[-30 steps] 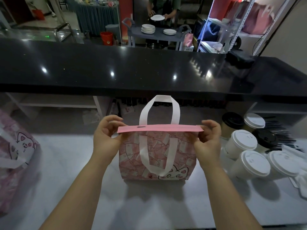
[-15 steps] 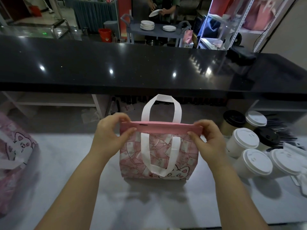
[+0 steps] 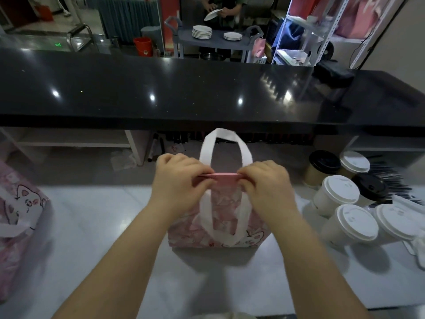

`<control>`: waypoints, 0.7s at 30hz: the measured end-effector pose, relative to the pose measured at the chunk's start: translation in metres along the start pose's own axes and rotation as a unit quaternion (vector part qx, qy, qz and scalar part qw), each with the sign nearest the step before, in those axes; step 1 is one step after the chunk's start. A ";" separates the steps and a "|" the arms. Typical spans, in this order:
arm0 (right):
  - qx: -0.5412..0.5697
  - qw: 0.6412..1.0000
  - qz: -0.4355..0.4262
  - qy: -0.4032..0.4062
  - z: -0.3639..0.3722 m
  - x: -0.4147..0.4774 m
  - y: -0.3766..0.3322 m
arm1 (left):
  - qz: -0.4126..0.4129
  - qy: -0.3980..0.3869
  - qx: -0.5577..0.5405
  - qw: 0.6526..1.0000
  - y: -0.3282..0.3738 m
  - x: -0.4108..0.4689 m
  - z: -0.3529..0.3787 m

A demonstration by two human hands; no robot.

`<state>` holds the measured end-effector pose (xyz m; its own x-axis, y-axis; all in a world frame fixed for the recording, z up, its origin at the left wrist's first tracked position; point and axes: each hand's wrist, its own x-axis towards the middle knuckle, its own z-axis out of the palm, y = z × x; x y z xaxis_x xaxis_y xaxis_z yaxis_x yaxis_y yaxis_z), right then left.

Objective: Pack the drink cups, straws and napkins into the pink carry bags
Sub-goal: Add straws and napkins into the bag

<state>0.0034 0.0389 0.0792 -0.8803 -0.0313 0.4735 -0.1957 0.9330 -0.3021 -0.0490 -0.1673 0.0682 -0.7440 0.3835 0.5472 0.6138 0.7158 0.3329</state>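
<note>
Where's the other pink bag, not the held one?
Head view: the other pink bag stands at the far left edge on the white worktop, partly cut off, apart from the left hand and the held bag.

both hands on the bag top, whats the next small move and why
Probably pull the two grips apart to open the mouth of the pink bag: left hand and right hand both pinch its top band, which lies shut, and the lidded cups stand outside it on the right.
</note>
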 end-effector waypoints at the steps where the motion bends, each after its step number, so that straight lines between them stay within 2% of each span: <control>1: -0.004 1.000 -0.014 -0.012 0.005 0.002 -0.010 | 0.013 0.000 0.023 1.000 0.011 0.003 0.006; 6: -0.012 0.999 -0.032 -0.041 0.024 0.006 -0.021 | 0.007 -0.040 0.088 0.995 0.021 0.010 0.020; 10: -0.010 0.999 -0.018 -0.037 0.016 0.008 -0.006 | 0.012 -0.027 0.077 0.997 0.017 0.010 0.016; 13: -0.015 0.994 0.080 -0.078 -0.001 0.009 0.030 | -0.036 -0.014 0.075 0.996 -0.005 0.005 0.004; 15: 0.034 0.980 0.150 -0.124 -0.010 0.006 0.051 | -0.070 -0.038 0.066 0.995 -0.020 0.001 -0.003; 16: 0.050 0.978 0.158 -0.128 -0.012 0.003 0.056 | -0.078 -0.053 0.054 0.994 -0.026 0.000 -0.004; 18: 0.032 0.988 0.123 -0.088 -0.010 0.002 0.056 | -0.078 -0.055 0.029 0.995 -0.031 0.002 -0.003; 21: 0.017 0.997 0.076 -0.013 -0.003 0.006 0.054 | -0.067 -0.005 0.035 0.997 -0.036 0.011 -0.002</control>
<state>-0.0115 0.0897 0.0686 -0.9116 0.0993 0.3988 -0.0736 0.9153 -0.3961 -0.0784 -0.1896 0.0635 -0.8210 0.2871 0.4934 0.4889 0.7999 0.3481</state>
